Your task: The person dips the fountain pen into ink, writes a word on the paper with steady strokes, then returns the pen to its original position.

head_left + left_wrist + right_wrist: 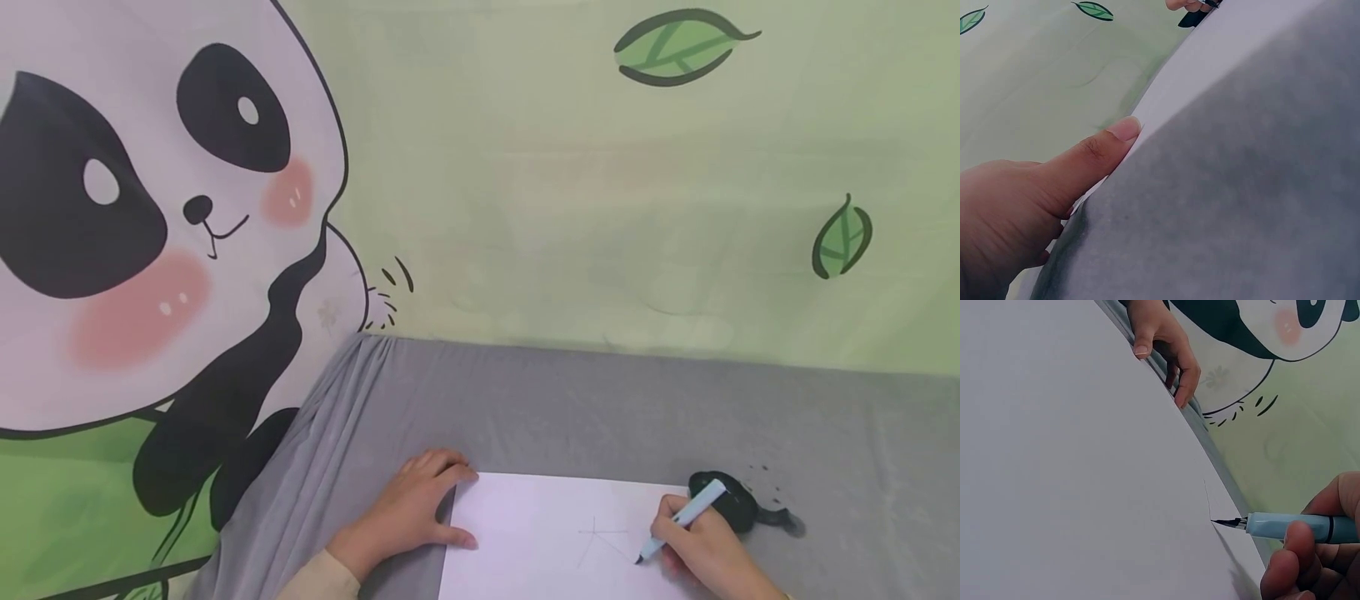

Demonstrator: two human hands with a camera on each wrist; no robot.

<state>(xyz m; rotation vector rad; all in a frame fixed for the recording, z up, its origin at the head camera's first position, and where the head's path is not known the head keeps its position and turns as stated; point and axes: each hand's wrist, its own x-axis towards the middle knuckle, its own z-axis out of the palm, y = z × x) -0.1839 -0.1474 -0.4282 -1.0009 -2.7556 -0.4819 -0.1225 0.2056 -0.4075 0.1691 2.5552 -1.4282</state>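
A white sheet of paper (517, 533) lies on the grey cloth, bearing a few thin straight strokes (594, 532) that meet near one spot. My right hand (705, 542) pinches a light blue fountain pen (697, 510), tilted, with its dark nib (1230, 522) at the paper's surface. In the right wrist view, the nib meets the end of a thin line (1207, 499). At the sheet's left side rests my left hand (412, 508), fingers spread. Its thumb (1125, 129) touches the paper's edge, and the fingertips lie by the upper left corner.
Grey cloth (562, 400) covers the surface under the paper. A black rounded thing (738, 500) with a narrow extension sits beyond my right hand, dark specks near it. Behind stands a pale green backdrop (525, 208) printed with a panda (315, 100) and leaves (678, 50).
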